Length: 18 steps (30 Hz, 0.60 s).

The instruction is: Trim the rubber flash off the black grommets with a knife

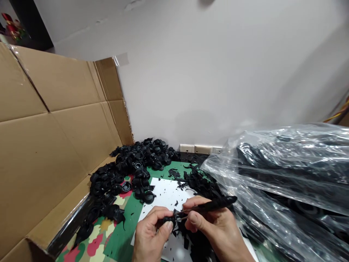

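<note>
My left hand pinches a small black rubber part between thumb and fingertips, over a white sheet. In my right hand is a slim black-handled tool, its handle pointing up to the right. Two thin metal lengths show at its working end, close against the rubber part; I cannot tell its exact kind. Black scraps lie below and between the hands. Part of the rubber piece is hidden by my left fingers.
Ribbed black rubber parts are heaped at the back left, beside a cardboard box wall. Black trimmings pile behind my right hand. A clear plastic bag holding black pieces fills the right side. A green mat lies under the sheet.
</note>
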### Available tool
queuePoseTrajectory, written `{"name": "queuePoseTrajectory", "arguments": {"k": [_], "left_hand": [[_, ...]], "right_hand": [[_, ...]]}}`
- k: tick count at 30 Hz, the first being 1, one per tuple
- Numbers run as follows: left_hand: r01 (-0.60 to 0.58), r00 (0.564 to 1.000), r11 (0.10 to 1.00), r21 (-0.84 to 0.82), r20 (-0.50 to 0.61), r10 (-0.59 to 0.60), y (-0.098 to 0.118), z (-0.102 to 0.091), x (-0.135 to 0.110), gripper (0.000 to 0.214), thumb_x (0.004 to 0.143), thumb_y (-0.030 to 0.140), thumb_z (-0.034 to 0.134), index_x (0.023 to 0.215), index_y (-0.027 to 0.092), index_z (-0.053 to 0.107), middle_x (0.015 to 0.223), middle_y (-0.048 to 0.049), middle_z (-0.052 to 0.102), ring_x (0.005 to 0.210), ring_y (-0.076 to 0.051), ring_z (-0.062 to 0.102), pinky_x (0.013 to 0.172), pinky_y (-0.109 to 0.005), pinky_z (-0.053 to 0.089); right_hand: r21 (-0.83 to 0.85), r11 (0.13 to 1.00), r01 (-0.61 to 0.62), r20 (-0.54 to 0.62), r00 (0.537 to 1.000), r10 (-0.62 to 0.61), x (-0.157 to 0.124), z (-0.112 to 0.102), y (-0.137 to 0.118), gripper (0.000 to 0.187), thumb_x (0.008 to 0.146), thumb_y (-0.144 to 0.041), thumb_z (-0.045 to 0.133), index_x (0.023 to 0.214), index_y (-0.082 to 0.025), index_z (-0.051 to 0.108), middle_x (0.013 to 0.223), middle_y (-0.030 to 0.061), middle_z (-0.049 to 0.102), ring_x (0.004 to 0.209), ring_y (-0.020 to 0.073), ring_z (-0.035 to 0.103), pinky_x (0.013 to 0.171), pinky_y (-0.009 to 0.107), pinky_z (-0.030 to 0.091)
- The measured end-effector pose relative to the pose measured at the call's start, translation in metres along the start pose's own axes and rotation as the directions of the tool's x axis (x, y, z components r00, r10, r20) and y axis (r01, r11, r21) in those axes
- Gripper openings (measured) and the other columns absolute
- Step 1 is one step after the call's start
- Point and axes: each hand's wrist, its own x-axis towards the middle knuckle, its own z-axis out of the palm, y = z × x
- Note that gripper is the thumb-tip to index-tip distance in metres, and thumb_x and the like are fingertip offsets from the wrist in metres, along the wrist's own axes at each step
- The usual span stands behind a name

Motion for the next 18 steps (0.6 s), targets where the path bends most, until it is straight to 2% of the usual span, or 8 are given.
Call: {"name": "queuePoseTrajectory", "arguments": {"k": [8, 18], "left_hand": [[0.008, 0.996, 0.999, -0.037, -0.094, -0.011, 0.007, 0.01, -0.001, 0.009, 0.065, 0.017, 0.073, 0.073, 0.021, 0.077, 0.075, -0.004, 0.071, 0.074, -0.019, 0.064, 0.066, -0.022, 0.051], [-0.033, 0.994, 0.999, -0.003, -0.106, 0.032, 0.009, 0.012, -0.002, 0.01, 0.066, 0.016, 0.071, 0.072, 0.021, 0.077, 0.075, -0.0043, 0.071, 0.074, -0.019, 0.065, 0.065, -0.023, 0.051]], "right_hand": [[0.061, 0.998, 0.004, -0.132, 0.991, 0.004, -0.005, 0.015, -0.001, 0.025, 0.06, -0.035, 0.082, 0.069, -0.016, 0.069, 0.053, -0.0026, 0.061, 0.048, 0.0095, 0.053, 0.048, 0.02, 0.041], [0.035, 0.998, -0.049, -0.139, 0.989, 0.053, -0.004, 0.017, -0.002, 0.029, 0.06, -0.039, 0.08, 0.069, -0.015, 0.067, 0.045, -0.0031, 0.057, 0.045, 0.0122, 0.051, 0.047, 0.023, 0.039]]}}
